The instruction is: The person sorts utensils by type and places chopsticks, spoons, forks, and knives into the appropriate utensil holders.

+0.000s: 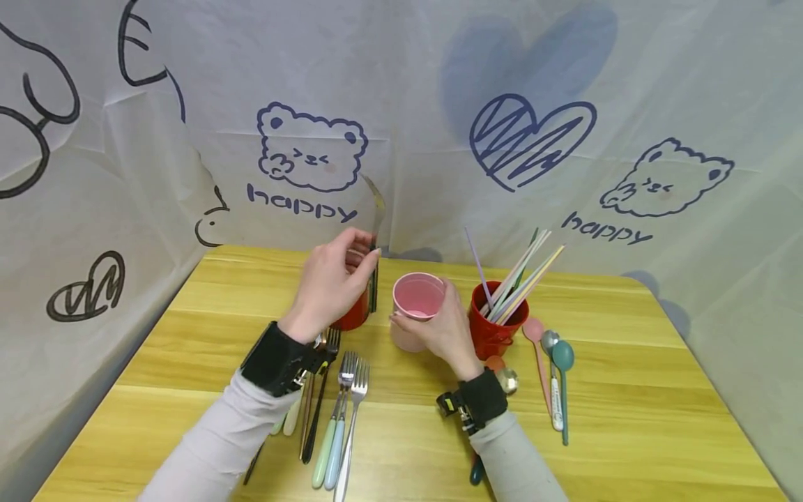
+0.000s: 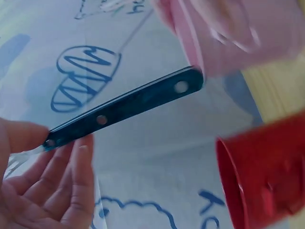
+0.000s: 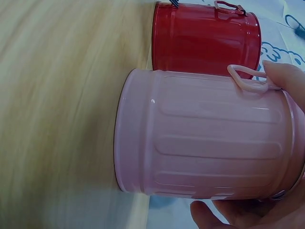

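My left hand (image 1: 335, 279) pinches a knife (image 1: 378, 209) by its dark riveted handle (image 2: 126, 107), metal end up, in the air left of a pink bucket (image 1: 408, 335). The metal end looks curved and is blurred. My right hand (image 1: 445, 331) grips the pink bucket near its rim, with the thumb by the wire handle. That bucket (image 3: 214, 138) stands upright on the table, and its visible inside holds nothing. A red bucket (image 1: 354, 315) stands behind my left hand, partly hidden.
Several forks (image 1: 346, 411) lie at the left front. Another red bucket (image 1: 495, 335) on the right holds several straws (image 1: 521, 279). Right of it lie spoons (image 1: 563, 359), some partly hidden by my right arm. A drawn-on sheet (image 1: 414, 139) hangs behind the table (image 1: 627, 418).
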`<state>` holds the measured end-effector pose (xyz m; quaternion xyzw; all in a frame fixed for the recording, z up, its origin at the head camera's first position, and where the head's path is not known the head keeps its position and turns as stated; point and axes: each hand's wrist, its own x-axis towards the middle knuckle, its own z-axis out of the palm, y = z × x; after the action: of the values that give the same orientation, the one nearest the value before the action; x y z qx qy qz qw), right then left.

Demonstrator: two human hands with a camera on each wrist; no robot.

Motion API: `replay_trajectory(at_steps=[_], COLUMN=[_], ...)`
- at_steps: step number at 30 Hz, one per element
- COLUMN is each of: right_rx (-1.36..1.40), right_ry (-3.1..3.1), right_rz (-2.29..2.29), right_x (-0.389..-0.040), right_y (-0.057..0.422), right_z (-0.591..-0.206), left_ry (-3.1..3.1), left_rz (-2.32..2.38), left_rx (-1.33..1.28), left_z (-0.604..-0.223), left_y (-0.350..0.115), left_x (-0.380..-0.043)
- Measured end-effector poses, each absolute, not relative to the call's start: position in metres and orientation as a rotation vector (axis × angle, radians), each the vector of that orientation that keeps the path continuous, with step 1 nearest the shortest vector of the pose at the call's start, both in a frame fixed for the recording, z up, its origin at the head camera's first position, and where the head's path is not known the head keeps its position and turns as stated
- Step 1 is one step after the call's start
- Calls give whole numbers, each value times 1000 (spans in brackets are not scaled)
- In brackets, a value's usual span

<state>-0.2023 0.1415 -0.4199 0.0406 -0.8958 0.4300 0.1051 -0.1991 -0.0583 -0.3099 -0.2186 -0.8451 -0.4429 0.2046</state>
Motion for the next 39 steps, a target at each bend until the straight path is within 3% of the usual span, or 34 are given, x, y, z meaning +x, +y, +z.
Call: replay_trajectory(at_steps=[14,39], right_rx=[196,321], right_ry=[-2601,-2571], right_rz=[1290,1359], right_x=[-205,-211], right_y=[145,156], right_z=[-422,-424], left_ry=[-2256,-2629], left_rz=[-1262,-905], left_rx=[-717,-695], left_z=[-324,-375], left_y=[-14,8], left_x=[-218,-225])
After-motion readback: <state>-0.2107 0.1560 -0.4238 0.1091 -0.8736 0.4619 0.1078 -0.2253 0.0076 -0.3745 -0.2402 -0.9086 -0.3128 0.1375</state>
